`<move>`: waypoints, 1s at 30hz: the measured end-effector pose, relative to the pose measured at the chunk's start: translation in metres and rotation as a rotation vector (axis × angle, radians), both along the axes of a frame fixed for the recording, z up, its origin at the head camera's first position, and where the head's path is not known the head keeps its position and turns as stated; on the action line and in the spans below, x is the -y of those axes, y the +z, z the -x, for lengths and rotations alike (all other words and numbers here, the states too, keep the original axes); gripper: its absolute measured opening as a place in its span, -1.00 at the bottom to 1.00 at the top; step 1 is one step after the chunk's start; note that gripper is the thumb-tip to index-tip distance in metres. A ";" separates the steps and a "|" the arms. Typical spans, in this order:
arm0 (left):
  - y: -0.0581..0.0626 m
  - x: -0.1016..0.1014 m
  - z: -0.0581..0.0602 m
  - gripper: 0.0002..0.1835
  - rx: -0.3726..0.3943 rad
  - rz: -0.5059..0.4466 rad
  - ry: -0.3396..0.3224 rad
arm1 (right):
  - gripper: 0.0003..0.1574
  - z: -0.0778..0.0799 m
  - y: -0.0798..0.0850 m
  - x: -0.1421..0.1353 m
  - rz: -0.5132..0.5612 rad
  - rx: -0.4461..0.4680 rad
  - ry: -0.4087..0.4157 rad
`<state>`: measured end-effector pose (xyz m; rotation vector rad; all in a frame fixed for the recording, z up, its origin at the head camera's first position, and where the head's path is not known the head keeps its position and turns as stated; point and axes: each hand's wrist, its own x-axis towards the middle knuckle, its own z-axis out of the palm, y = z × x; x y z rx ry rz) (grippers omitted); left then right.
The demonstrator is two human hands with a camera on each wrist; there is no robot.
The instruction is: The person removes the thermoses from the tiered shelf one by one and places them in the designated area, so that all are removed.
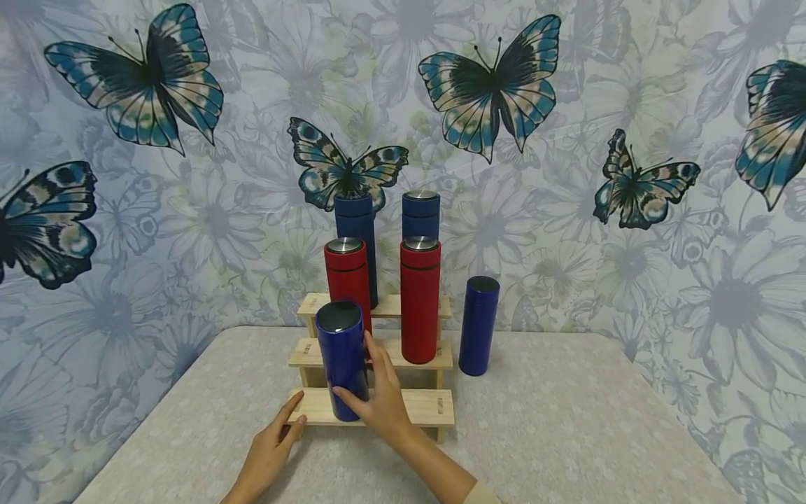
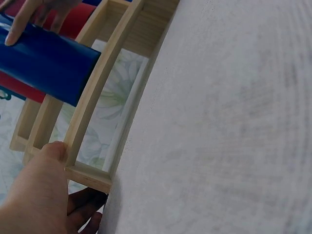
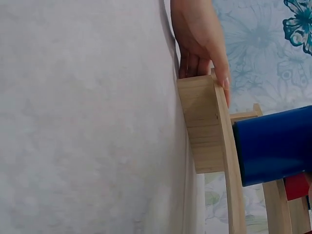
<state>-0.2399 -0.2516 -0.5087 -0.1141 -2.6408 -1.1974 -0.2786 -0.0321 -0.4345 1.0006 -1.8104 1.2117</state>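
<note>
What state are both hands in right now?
Left hand: closed, gripping the left end of the wooden stand.
Right hand: closed, holding the front blue bottle.

table (image 1: 554, 420): pale, faintly patterned surface, rounded back corners, front edge out of view. on it directly: three-step wooden stand (image 1: 305, 353), a bit left of middle, rising toward the back edge; and a side flask (image 1: 480, 325), blue, dark top, upright, right of the stand, near the back edge, well in from the back right corner.

stand, front step: front flask (image 1: 341, 357), glossy blue, base at the plank, left of middle. middle step: right red flask (image 1: 420, 304) upright toward right end; left red flask (image 1: 347, 276), base hidden. top step: left navy flask (image 1: 357, 224), right navy flask (image 1: 420, 217), lower part hidden.
</note>
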 end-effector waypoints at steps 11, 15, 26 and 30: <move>0.001 -0.001 -0.002 -0.42 -0.013 0.004 0.013 | 0.06 -0.027 0.023 -0.024 0.036 -0.200 0.014; 0.003 -0.003 0.000 -0.38 0.016 0.013 0.016 | -0.03 -0.035 0.047 -0.041 0.102 -0.258 0.013; 0.000 -0.003 0.001 -0.38 0.018 0.021 0.017 | -0.07 -0.042 0.103 -0.116 0.289 -0.360 -0.237; 0.001 -0.003 0.001 -0.38 0.022 0.021 0.018 | -0.07 -0.027 0.103 -0.147 0.338 -0.370 -0.347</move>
